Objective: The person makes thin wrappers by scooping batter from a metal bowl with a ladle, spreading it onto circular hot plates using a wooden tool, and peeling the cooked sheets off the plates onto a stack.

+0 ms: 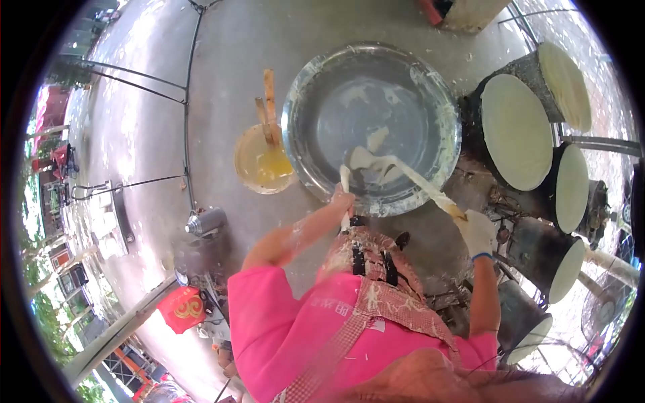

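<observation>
A wide metal basin (376, 74) is in front of me, its walls and floor smeared with pale batter or dough. My right hand (478, 234), in a white glove, is closed round the end of a long stick (423, 183) thickly coated in batter. The stick slants over the basin's near right rim, and batter hangs from its far end. My left hand (340, 200), bare, is closed round a thinner batter-coated handle (345, 178) at the near rim. That handle's far end meets the batter near the stick; its exact shape is unclear.
Left of the basin stands a round bowl (243, 168) with yellow liquid and wooden-handled tools (270, 101). Several dark drums with pale round tops (516, 131) line the right side. A metal canister (206, 221) and a red bag-like item (183, 309) are at left.
</observation>
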Demonstrator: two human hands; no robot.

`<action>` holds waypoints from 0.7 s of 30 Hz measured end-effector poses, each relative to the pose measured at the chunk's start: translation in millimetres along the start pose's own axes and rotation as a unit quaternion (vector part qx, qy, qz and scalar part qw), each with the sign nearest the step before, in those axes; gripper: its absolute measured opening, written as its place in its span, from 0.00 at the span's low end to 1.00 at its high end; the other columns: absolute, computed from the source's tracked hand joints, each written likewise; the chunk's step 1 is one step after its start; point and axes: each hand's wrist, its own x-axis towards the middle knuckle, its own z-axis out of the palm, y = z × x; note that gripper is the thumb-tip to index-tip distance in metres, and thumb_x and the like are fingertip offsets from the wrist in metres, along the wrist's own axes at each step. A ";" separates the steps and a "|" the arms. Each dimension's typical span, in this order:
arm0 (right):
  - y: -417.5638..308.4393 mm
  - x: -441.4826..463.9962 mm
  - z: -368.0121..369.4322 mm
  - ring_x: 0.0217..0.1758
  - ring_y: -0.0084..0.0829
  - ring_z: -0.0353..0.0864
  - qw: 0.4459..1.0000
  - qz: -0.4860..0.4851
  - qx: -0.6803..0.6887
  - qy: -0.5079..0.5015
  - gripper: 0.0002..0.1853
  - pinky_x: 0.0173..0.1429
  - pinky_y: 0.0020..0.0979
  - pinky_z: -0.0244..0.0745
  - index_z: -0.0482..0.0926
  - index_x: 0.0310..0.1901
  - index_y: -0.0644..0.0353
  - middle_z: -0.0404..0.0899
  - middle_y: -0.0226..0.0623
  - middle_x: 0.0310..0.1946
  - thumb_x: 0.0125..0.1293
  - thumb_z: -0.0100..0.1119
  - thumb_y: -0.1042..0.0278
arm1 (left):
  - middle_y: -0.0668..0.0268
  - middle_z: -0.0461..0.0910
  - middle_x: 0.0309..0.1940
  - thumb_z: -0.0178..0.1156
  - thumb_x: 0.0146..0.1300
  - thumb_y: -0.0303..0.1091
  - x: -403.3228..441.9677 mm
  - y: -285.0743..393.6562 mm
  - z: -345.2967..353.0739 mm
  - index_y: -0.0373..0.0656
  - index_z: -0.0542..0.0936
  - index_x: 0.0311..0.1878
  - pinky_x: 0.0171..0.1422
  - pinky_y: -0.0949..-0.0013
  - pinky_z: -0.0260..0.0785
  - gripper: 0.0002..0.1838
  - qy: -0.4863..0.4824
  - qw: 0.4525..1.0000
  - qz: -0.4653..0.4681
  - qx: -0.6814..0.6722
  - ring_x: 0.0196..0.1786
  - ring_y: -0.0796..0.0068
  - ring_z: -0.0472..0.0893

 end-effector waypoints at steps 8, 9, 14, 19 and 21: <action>-32.8 16.5 64.2 0.36 0.47 0.81 0.998 -0.015 0.050 0.018 0.17 0.40 0.44 0.74 0.81 0.33 0.56 0.82 0.45 0.29 0.57 0.60 0.48 | 0.68 0.64 0.15 0.55 0.58 0.27 34.9 -15.7 34.0 0.56 0.68 0.50 0.10 0.72 0.54 0.17 0.002 0.999 -0.043 -0.003 0.12 0.75 0.64; -31.2 10.2 70.5 0.35 0.47 0.81 0.998 -0.001 0.053 0.020 0.17 0.40 0.44 0.74 0.81 0.33 0.56 0.82 0.45 0.29 0.57 0.60 0.48 | 0.68 0.64 0.15 0.55 0.59 0.28 35.4 -14.3 35.6 0.57 0.67 0.51 0.10 0.73 0.53 0.18 -0.043 0.997 -0.056 -0.034 0.12 0.76 0.64; -6.1 -32.6 84.8 0.35 0.45 0.82 0.990 -0.013 0.086 0.111 0.18 0.39 0.43 0.75 0.81 0.34 0.55 0.82 0.44 0.29 0.59 0.59 0.47 | 0.71 0.61 0.14 0.54 0.63 0.31 -12.7 17.1 22.9 0.61 0.64 0.57 0.09 0.76 0.50 0.20 -0.250 0.945 -0.126 -0.168 0.11 0.80 0.59; 32.5 -82.1 45.4 0.35 0.44 0.82 0.948 -0.018 0.157 0.277 0.17 0.38 0.41 0.75 0.82 0.36 0.56 0.82 0.42 0.29 0.56 0.64 0.49 | 0.74 0.58 0.14 0.53 0.67 0.35 -142.2 77.8 4.5 0.65 0.60 0.62 0.08 0.79 0.47 0.23 -0.326 0.930 -0.034 -0.166 0.10 0.85 0.55; 47.5 -91.6 21.7 0.33 0.43 0.82 0.888 -0.082 0.239 0.385 0.16 0.37 0.39 0.75 0.83 0.38 0.56 0.82 0.42 0.29 0.54 0.66 0.53 | 0.75 0.56 0.13 0.51 0.69 0.36 -226.0 120.5 -0.9 0.67 0.59 0.64 0.08 0.80 0.45 0.23 -0.308 0.942 0.086 -0.098 0.09 0.88 0.53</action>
